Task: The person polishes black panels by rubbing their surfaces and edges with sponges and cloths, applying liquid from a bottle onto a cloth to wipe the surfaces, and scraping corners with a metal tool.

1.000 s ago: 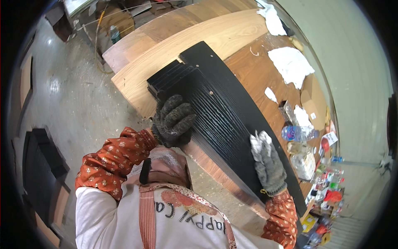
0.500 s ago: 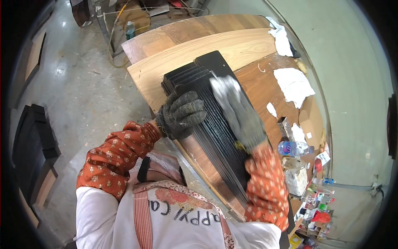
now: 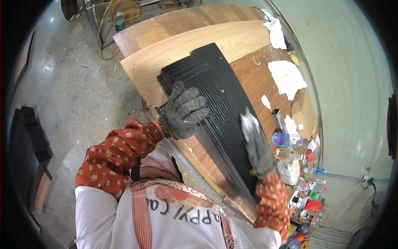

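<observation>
A stack of long black boards (image 3: 217, 93) with a grooved, grainy surface lies at a slant on the workbench. My left hand (image 3: 184, 110), in a dark grey knitted glove, rests on the stack's left side. Its fingers lie across the boards, with the thumb apart from them. My right hand (image 3: 258, 145), in a grey glove, is over the right edge of the top board. Motion smears its fingers. White shows at their tips, but whether this is a cloth or whitened glove fabric I cannot tell.
Lighter wooden boards (image 3: 195, 39) lie beneath the stack's far end. To the right are a white cloth (image 3: 287, 79), a metal tube (image 3: 278, 120), a plastic bottle (image 3: 286, 140) and many small bottles. More black boards (image 3: 31, 133) stand on the floor at left.
My right hand has moved right and toward me, from the middle of the top board to its right edge. The left hand stays on the stack. The whole view has shifted slightly.
</observation>
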### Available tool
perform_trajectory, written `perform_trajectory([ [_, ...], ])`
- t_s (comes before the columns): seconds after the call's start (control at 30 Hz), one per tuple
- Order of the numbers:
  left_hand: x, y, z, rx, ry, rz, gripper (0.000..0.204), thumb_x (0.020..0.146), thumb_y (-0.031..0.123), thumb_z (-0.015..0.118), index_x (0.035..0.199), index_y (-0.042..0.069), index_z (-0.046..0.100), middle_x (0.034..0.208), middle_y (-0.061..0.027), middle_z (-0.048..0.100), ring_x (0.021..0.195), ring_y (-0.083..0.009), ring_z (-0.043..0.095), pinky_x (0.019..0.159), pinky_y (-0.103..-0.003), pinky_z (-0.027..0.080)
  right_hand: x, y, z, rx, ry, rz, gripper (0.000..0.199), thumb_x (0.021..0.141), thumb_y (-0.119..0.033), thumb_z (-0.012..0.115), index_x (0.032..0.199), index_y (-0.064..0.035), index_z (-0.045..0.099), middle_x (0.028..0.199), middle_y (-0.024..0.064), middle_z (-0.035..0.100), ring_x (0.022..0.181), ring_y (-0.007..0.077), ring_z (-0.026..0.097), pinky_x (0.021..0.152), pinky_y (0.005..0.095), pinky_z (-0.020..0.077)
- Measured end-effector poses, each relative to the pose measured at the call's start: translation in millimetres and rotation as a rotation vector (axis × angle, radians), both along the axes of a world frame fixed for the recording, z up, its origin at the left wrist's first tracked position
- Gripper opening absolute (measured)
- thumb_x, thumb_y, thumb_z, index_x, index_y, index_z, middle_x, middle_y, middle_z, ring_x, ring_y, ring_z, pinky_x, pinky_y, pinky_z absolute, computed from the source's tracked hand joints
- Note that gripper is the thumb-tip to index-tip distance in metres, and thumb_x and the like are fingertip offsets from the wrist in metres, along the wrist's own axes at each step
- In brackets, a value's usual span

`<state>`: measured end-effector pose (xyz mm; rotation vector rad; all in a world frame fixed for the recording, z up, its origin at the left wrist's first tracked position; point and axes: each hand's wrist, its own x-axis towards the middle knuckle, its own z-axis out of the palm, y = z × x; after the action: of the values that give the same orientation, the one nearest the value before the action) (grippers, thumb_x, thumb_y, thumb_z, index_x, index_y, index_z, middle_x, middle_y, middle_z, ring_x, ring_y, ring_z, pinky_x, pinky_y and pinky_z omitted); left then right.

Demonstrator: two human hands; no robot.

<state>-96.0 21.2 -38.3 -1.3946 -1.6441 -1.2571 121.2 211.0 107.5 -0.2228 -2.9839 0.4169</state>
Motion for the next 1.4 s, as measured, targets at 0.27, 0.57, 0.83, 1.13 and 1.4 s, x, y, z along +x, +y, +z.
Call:
perform_trajectory([
  [0.27,59.8,-3.1,19.3,-0.125,0.040,-0.058,0.033,0.081,0.019,0.057,0.113,0.018,0.066,0.126,-0.0076,0.061,0.124,-0.0268,0.055,0.112,-0.054,0.037,-223.1,-19.2,-20.1,0.108,0.136,0.247,0.046,0.098,-0.029,0.052,0.138,-0.0071,0.050,0.132,0.0222,0.055,0.117,0.0390,0.057,0.096,0.0446,0.0482],
  [0.57,58.5,5.4,0.4,-0.085,0.118,-0.081,0.036,0.075,0.019,0.061,0.111,0.021,0.070,0.127,-0.0057,0.062,0.121,-0.0279,0.057,0.106,-0.057,0.040,-202.4,-57.0,-1.1,0.220,0.229,0.657,0.042,0.092,-0.027,0.058,0.130,-0.0092,0.060,0.130,0.0152,0.059,0.117,0.0365,0.056,0.102,0.0474,0.0428],
  [0.83,62.7,12.1,4.3,-0.022,0.080,-0.137,0.041,0.075,0.018,0.060,0.114,0.022,0.069,0.123,-0.0054,0.063,0.117,-0.0266,0.058,0.102,-0.053,0.042,-274.6,-33.9,-0.7,0.121,-0.149,0.176,0.038,0.099,-0.034,0.052,0.128,-0.0105,0.062,0.131,0.0135,0.061,0.121,0.0334,0.057,0.104,0.0414,0.0442],
  [1.13,56.5,1.0,4.1,-0.064,0.103,-0.111,0.036,0.080,0.018,0.055,0.116,0.021,0.064,0.125,-0.0053,0.060,0.118,-0.0248,0.058,0.105,-0.049,0.042,-216.2,-49.7,-8.7,0.303,0.249,0.633,0.034,0.093,-0.029,0.059,0.122,-0.0124,0.067,0.119,0.0123,0.066,0.111,0.0342,0.060,0.097,0.0453,0.0464],
  [1.4,36.2,-12.2,13.7,-0.249,0.220,-0.197,0.051,0.080,0.018,0.052,0.130,0.020,0.060,0.136,-0.0054,0.057,0.129,-0.0269,0.051,0.112,-0.054,0.034,-246.7,-32.8,2.1,-0.750,0.180,0.102,0.042,0.096,-0.022,0.058,0.133,-0.0044,0.056,0.129,0.0228,0.059,0.118,0.0370,0.060,0.099,0.0410,0.0497],
])
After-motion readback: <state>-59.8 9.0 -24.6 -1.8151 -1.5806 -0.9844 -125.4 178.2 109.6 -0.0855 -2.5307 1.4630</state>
